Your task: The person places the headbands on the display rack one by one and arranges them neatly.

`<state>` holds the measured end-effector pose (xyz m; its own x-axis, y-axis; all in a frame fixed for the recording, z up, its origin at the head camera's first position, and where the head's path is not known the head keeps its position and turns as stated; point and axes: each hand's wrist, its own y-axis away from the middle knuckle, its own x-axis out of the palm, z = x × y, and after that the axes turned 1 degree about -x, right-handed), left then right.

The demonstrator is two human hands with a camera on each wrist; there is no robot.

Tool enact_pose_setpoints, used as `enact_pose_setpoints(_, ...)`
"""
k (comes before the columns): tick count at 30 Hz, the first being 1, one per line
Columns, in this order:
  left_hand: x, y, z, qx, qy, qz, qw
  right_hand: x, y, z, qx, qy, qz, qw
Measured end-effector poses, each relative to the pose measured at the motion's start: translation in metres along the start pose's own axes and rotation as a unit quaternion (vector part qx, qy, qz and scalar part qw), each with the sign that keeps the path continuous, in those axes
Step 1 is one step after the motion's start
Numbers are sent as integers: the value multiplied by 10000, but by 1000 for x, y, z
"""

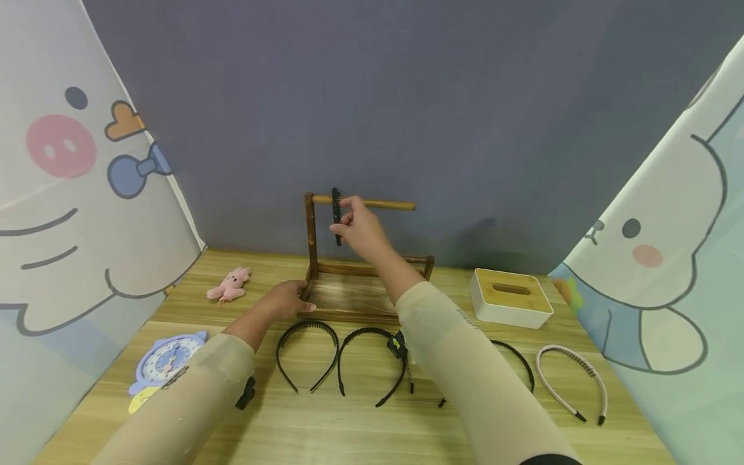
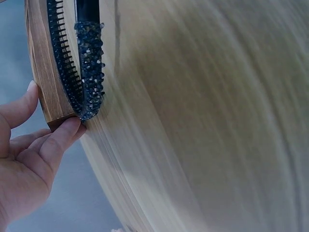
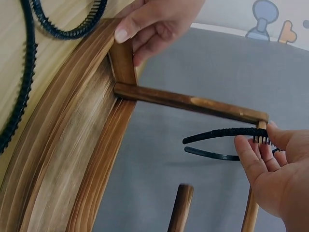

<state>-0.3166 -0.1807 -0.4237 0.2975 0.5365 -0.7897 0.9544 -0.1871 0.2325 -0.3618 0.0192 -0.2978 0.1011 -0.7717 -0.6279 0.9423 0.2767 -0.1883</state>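
A black toothed headband (image 1: 336,218) is pinched between the thumb and fingers of my right hand (image 1: 363,227). It hangs upright at the left part of the top bar (image 1: 380,205) of a wooden rack. In the right wrist view the headband (image 3: 217,132) has its tips pointing toward the tray, its curved top at the bar. My left hand (image 1: 285,299) grips the front left corner of the rack's wooden tray (image 1: 349,316), thumb on one side and fingers on the other. A sparkly dark headband (image 2: 91,67) lies close to that corner in the left wrist view.
On the table in front of the rack lie several headbands, including a black one (image 1: 308,324) and a pink one (image 1: 599,381). A white tissue box (image 1: 511,315) stands right. To the left are a pink plush toy (image 1: 230,285) and a blue clock (image 1: 168,361).
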Motion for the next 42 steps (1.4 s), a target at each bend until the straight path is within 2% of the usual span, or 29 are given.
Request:
enact_pose_setpoints(9, 0, -1, 1, -58, 60, 26, 10000, 16, -7, 13, -25, 96, 148, 9998)
enact_pose_setpoints(16, 0, -1, -1, -153, 108, 70, 9998, 21, -12, 14, 45, -6, 129, 9999)
enact_pose_setpoints(23, -1, 0, -2, -107, 91, 47, 9999, 24, -12, 12, 134, -14, 137, 9998)
enact_pose_setpoints(34, 0, 0, 0, -120, 97, 63, 9999, 22, -10, 10, 232, -66, 239, 9994)
enact_pose_setpoints(42, 0, -1, 0, -65, 80, -34, 9999, 11, -1, 5, -60, 113, -46, 9999)
